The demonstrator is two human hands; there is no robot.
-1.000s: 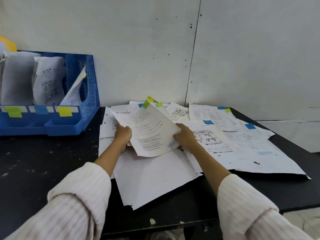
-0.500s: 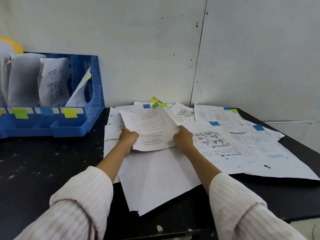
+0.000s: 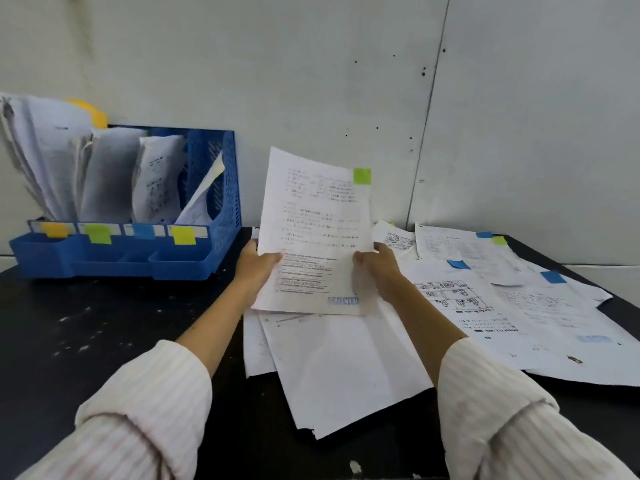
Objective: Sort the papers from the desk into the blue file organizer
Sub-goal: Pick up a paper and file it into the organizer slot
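Note:
I hold a printed sheet upright above the desk; it has a green sticky tab at its top right corner and a blue "REJECTED" stamp at the bottom. My left hand grips its left edge and my right hand grips its right edge. The blue file organizer stands at the back left against the wall, with several papers standing in its slots and yellow, green and blue tabs along its front. More loose papers with blue and green tabs lie spread over the right part of the black desk.
A grey panelled wall runs right behind the desk. Blank white sheets lie under my forearms near the front edge. The desk's right corner drops off at the far right.
Both hands lifted the sheet off the pile and tipped it upright, so its green tab now stands high. The view shifted, showing more of the organizer at left.

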